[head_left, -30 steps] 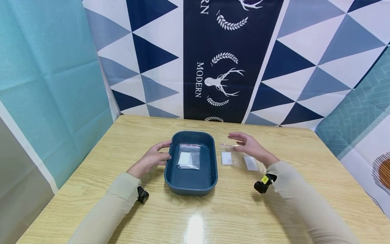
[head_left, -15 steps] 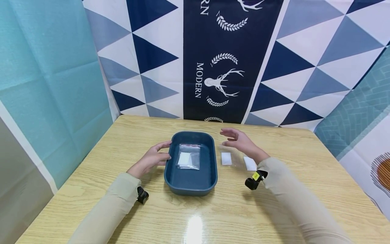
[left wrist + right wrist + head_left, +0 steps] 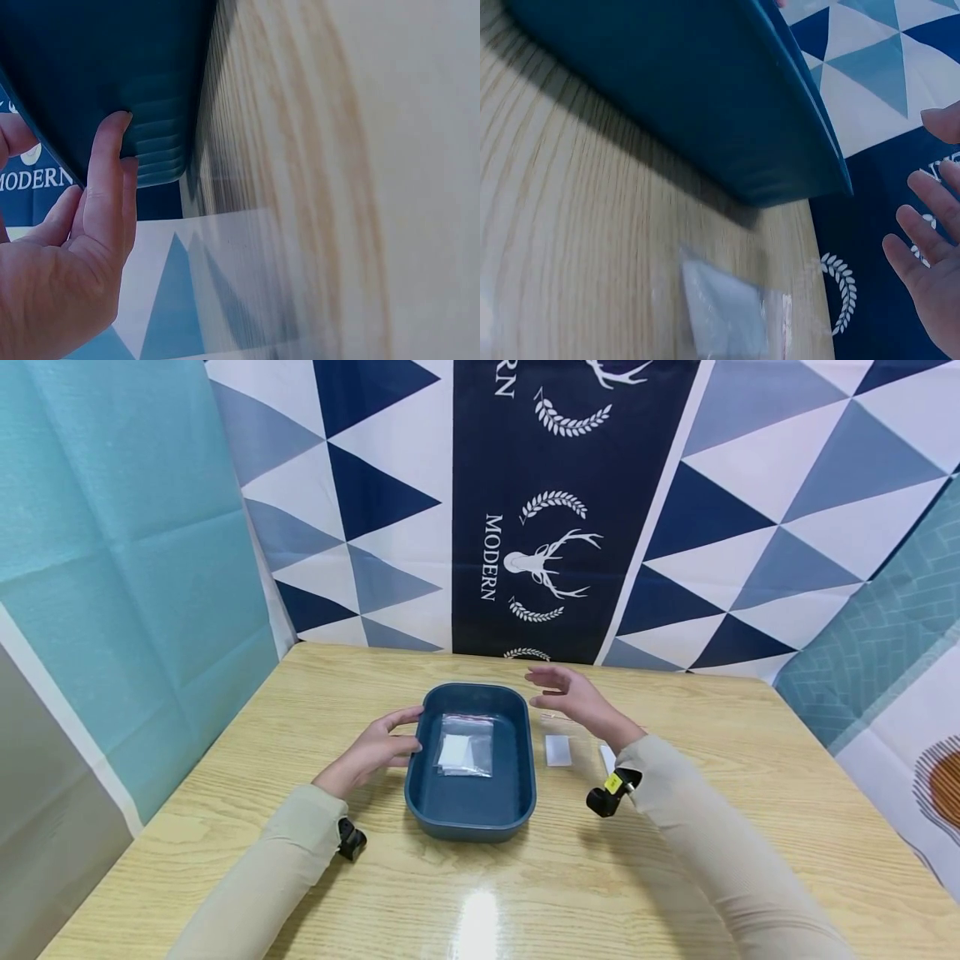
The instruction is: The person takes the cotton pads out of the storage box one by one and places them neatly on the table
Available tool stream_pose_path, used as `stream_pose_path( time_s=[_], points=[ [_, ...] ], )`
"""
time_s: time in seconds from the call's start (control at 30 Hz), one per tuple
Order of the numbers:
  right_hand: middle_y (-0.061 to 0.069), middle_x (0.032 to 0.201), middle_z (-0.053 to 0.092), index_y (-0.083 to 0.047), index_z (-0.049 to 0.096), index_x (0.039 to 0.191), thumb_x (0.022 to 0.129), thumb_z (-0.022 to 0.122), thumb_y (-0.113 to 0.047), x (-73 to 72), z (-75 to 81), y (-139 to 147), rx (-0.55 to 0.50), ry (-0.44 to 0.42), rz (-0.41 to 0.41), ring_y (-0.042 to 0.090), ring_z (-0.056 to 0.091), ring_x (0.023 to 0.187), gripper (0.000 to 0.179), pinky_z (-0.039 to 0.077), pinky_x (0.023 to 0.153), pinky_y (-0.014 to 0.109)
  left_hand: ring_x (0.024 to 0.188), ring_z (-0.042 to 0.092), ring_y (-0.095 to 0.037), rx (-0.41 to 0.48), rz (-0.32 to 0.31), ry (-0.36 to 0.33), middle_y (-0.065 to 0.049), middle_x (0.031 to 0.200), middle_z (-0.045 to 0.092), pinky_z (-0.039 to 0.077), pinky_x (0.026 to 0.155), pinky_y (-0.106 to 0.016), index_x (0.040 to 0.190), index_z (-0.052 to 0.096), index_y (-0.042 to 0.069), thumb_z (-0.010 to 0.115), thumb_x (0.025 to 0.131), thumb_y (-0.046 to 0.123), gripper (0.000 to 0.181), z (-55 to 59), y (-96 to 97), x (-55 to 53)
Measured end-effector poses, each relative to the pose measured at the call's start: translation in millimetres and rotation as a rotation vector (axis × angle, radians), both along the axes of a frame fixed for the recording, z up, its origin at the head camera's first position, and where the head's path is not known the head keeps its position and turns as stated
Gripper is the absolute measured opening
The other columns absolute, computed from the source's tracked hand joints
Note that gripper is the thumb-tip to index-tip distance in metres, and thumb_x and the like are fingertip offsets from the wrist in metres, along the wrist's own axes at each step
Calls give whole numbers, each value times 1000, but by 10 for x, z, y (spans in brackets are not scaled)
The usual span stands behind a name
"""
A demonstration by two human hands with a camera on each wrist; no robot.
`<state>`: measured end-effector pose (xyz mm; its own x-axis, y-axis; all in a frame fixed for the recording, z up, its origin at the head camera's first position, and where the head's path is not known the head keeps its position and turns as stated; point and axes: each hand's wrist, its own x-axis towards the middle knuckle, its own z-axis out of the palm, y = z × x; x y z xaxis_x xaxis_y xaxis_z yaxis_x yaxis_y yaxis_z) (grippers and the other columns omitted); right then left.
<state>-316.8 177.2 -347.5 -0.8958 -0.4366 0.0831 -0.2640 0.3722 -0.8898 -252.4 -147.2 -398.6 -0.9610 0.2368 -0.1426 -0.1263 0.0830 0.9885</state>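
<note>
"What hangs behind the table point(image 3: 570, 877)?"

"A patterned cloth point(image 3: 570, 468), blue and white triangles either side of a dark band. The table itself is pale wood grain."

"And your hands?"

"My left hand point(image 3: 372, 752) is at the left side of the blue tray point(image 3: 472, 802), fingers nearly straight against its outer wall. I'd say that's to keep the tray from sliding. My right hand point(image 3: 577, 697) holds nothing: its fingers are spread loosely, thumb apart, in the air near the tray's far right corner."

"Where are the bags?"

"Some clear bags point(image 3: 465, 746) with white pieces inside lie flat in the tray, overlapping, so I can't count them. One bag point(image 3: 557, 750) lies on the table just right of the tray, and another bag point(image 3: 607, 758) beyond it, half hidden by my right arm. They probably sit on that side so my right hand can reach both them and the tray."

"Anything to read?"

"'MODERN' runs sideways down the cloth's dark band beside a stag's head and leafy sprigs; higher up only 'RN' shows. The yellow label point(image 3: 612, 783) on my right wrist camera point(image 3: 603, 802) is too small to make out. I see no legible print on the bags."
</note>
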Motion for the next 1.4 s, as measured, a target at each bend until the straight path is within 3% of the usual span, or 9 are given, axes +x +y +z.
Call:
stream_pose_path(
  time_s=[0.53, 1.03, 1.4],
  points=[
    [13, 134, 48, -7, 45, 135, 86, 65, -8, -73, 80, -303, -49, 13, 25, 30, 40, 126, 53, 38, 100, 46, 104, 56, -36, 8, 0, 2, -13, 145, 29, 52, 81, -41, 145, 33, 12, 54, 85, -5, 66, -1, -3, -10],
    [14, 132, 50, -7, 47, 133, 86, 64, -9, -148, 90, -527, -107, -19, -6, 28, 42, 124, 50, 36, 101, 46, 105, 55, -35, 7, -9, 12, -12, 145, 30, 51, 83, -40, 145, 34, 13, 55, 86, -5, 65, -20, -15, -32],
    [7, 128, 53, -12, 51, 129, 86, 67, -13, -141, 83, -781, -88, -40, -31, 22, 47, 120, 46, 39, 99, 41, 105, 55, -36, 15, -7, 21, -12, 144, 30, 52, 81, -40, 145, 34, 12, 55, 85, -5, 66, -6, -15, -14]
  ],
)
